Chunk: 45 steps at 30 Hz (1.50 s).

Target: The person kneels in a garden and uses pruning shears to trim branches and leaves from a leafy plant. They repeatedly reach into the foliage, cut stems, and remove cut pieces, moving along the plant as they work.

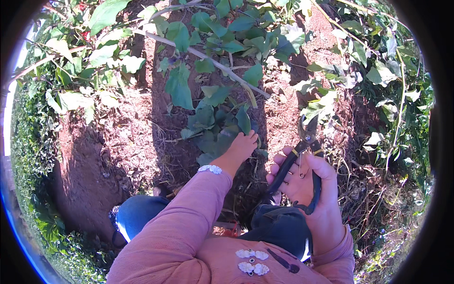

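Note:
My right hand [301, 184] is turned palm up and holds a pair of pruning shears [308, 137]. Their dark handles, with yellow bands and a wire spring between them, are spread, and the blades point away from me, apart. My left hand [243, 145] reaches down to a clump of broad green leaves [205, 122] low on the soil. Its fingers touch the leaves; whether they grip anything is hidden. Beyond it, a thick pale stem [209, 60] with leaves, eggplant-like, slants across the ground, its bare end to the right.
Leafy branches [103, 56] spread at the far left, and more leaves and long stems [386, 81] line the right side. Dry plant litter [124, 131] covers reddish soil [85, 184]. My bent knees [142, 213] are close below my hands.

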Each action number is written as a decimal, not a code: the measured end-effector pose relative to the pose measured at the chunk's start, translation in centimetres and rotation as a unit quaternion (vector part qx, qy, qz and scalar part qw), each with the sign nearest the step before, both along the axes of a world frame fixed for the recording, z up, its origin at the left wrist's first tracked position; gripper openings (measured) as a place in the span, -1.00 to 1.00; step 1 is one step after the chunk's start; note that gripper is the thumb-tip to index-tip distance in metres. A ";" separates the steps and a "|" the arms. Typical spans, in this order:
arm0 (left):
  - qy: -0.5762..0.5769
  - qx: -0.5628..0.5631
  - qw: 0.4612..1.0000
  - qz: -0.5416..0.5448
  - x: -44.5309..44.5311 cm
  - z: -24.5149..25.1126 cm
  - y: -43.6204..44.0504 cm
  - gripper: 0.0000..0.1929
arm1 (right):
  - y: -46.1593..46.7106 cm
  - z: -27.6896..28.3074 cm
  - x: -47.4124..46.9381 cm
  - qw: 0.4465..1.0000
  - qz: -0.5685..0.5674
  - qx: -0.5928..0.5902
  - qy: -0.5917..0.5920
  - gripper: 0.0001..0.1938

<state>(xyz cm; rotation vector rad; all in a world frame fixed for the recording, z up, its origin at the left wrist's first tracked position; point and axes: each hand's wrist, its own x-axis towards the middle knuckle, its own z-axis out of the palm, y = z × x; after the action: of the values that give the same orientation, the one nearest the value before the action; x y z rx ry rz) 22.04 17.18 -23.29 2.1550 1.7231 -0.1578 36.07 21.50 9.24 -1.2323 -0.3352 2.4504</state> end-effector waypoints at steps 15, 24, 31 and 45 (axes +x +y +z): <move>-0.226 0.143 0.950 0.164 -3.0 -2.3 1.4 -0.77 | 3.8 -2.9 -3.7 0.996 0.057 -0.048 -0.043 -0.53; -0.037 -0.078 0.943 0.321 -21.6 11.0 -5.7 -0.63 | 3.8 -3.1 -4.1 0.997 0.056 0.046 -0.025 -0.53; 0.059 -0.125 0.844 0.519 -30.6 4.6 -17.4 -0.58 | 1.4 -3.8 -3.2 0.990 0.068 0.108 -0.063 -0.55; -0.177 0.083 0.981 -0.003 -12.2 5.0 -13.6 -0.66 | -4.7 -6.1 -3.3 0.990 0.097 0.092 -0.050 -0.54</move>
<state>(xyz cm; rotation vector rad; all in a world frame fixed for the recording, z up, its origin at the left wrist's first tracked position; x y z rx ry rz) 9.81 3.56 -18.30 2.1431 1.5695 0.3603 32.79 16.83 3.17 -1.2971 -0.7243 2.4550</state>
